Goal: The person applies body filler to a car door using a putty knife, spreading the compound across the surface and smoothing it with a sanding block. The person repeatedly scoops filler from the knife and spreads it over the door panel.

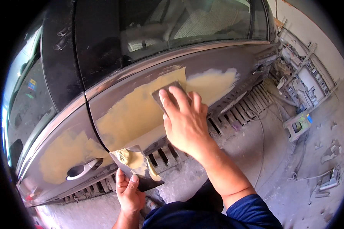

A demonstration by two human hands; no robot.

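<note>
A worker's right hand (185,120) presses a dark spreader (157,99) against yellow filler (130,110) on a car's rear door (116,91), its grip closed on the blade with fingers spread over the top. Below, the left hand (129,194) pinches a plate (150,186) by its near edge, thumb on top, with putty (133,158) heaped on it.

Uneven pressure could leave ridges in the filler, a tilted blade could gouge it, and a stroke run too high could smear the trim (141,68). A sweep too far left could pack the door gap (91,120). The putty reaches close to the plate's rim; a tip of the wrist might spill it onto the grate (163,155).

The plate's upper corner sits near the rear door's lower edge; whether they touch cannot be told. Bare panel above the filler narrows toward the trim. To the right, floor opens out, crossed by a cable (262,152).
</note>
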